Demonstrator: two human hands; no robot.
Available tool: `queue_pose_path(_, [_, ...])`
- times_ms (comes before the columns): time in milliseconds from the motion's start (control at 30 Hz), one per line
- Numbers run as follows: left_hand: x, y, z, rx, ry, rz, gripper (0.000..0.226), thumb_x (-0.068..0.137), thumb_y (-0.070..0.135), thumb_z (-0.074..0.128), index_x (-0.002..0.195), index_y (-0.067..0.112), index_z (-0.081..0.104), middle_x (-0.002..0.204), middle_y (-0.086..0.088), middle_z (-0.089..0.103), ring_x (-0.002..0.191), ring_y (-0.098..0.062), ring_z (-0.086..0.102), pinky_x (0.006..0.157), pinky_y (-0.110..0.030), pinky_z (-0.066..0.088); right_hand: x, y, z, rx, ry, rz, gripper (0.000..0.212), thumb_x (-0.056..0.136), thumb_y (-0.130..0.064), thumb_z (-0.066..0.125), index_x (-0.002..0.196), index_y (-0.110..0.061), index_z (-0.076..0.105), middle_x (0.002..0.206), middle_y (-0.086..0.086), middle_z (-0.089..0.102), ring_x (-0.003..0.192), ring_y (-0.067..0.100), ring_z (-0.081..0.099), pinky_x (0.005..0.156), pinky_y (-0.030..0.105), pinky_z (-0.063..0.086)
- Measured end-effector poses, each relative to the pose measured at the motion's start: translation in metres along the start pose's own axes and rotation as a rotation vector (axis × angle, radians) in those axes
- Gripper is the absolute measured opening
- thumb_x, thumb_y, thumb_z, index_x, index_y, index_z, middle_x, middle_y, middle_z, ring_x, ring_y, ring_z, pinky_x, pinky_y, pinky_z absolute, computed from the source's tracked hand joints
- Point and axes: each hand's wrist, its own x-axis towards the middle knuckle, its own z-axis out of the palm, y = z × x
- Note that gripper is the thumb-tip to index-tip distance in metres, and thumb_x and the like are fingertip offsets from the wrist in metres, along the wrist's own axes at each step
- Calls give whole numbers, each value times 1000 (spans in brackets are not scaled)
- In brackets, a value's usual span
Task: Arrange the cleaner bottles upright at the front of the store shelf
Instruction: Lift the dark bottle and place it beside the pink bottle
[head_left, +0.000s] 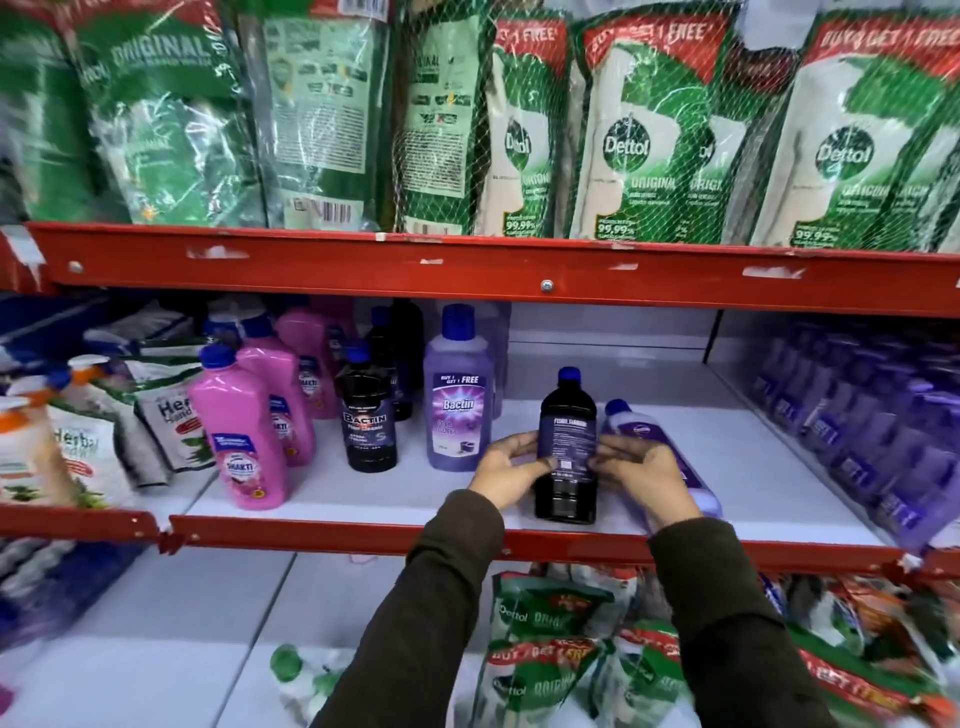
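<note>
Two hands on one dark bottle (566, 447) at the front edge of the middle shelf (363, 499). Left hand (511, 470) cupped against its left side, right hand (644, 478) against its right, fingers wrapped round the label. Standing upright, blue cap on top, back label facing out. Just behind the right hand, lying tilted, a pale purple bottle (670, 457), partly hidden. Further left, upright in a row: tall purple bottle (457, 395), another dark bottle (369, 415), pink bottles (244, 436). Off right, purple pouches (872, 415). Up top, green refill pouches (639, 135) in netting.
</note>
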Motion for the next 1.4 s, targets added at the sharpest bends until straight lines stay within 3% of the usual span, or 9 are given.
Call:
queue_pose_path(133, [-26, 2, -34, 69, -14, 92, 50, 85, 5, 68, 132, 9, 54, 121, -4, 61, 126, -25, 55, 112, -47, 41, -40, -12, 16, 50, -116, -114, 38, 80, 15, 68, 113, -2, 63, 98, 7, 69, 89, 17, 67, 63, 16, 59])
queue_pose_path(300, [-58, 8, -95, 79, 91, 166, 46, 83, 2, 69, 126, 14, 57, 110, 5, 62, 114, -24, 61, 106, -43, 48, -63, -14, 77, 10, -169, -206, 39, 76, 9, 75, 109, -9, 65, 108, 11, 73, 100, 22, 69, 89, 37, 58])
queue_pose_path(467, [-76, 7, -158, 125, 212, 252, 49, 82, -7, 67, 129, 5, 57, 123, -7, 62, 104, -5, 59, 79, -3, 50, -74, -12, 148, -4, -187, -277, 44, 73, 9, 77, 98, -24, 63, 101, 1, 71, 91, 21, 67, 87, 35, 56])
queue_pose_path(700, [-82, -2, -208, 97, 325, 260, 45, 85, -12, 60, 128, -2, 54, 120, -7, 60, 110, -15, 54, 74, 0, 49, -90, 3, 218, 102, -139, -360, 44, 79, 14, 69, 103, -21, 59, 102, 0, 67, 93, 22, 65, 85, 25, 57])
queue_pose_path(800, [-84, -12, -217, 98, 362, 257, 41, 86, -9, 61, 125, 1, 55, 113, -5, 60, 99, -12, 59, 69, 2, 47, -91, 12, 232, 134, -125, -313, 41, 80, 13, 68, 98, -23, 59, 100, 3, 69, 92, 21, 68, 91, 49, 57])
queue_pose_path(933, [-84, -26, -225, 78, 394, 279, 35, 88, -10, 55, 113, 15, 57, 107, 3, 63, 96, -11, 61, 76, -5, 50, -95, 17, 245, 79, -61, -356, 32, 83, 9, 67, 92, -21, 65, 102, 9, 73, 98, 20, 70, 93, 51, 56])
queue_pose_path(1067, [-83, -30, -226, 51, 375, 268, 42, 93, -10, 39, 102, 25, 60, 115, -8, 66, 108, -28, 65, 90, -39, 58, -100, 25, 253, -23, -10, -398, 36, 87, 2, 65, 113, -23, 66, 117, 0, 67, 103, 7, 65, 96, 43, 56])
queue_pose_path(1267, [-79, -40, -219, 67, 300, 260, 30, 97, 3, 46, 124, 17, 49, 122, -7, 60, 84, -20, 65, 61, -20, 58, -105, 30, 256, 8, -124, -390, 44, 91, 6, 56, 130, -13, 55, 122, 0, 64, 110, 7, 62, 85, 4, 48])
queue_pose_path(1400, [-71, -41, -221, 105, 220, 222, 47, 97, 14, 51, 141, 28, 42, 136, -5, 54, 107, -22, 65, 84, -35, 61, -101, 29, 253, 47, -214, -349, 43, 88, -1, 67, 127, -15, 53, 124, 2, 64, 115, 11, 63, 87, 10, 51])
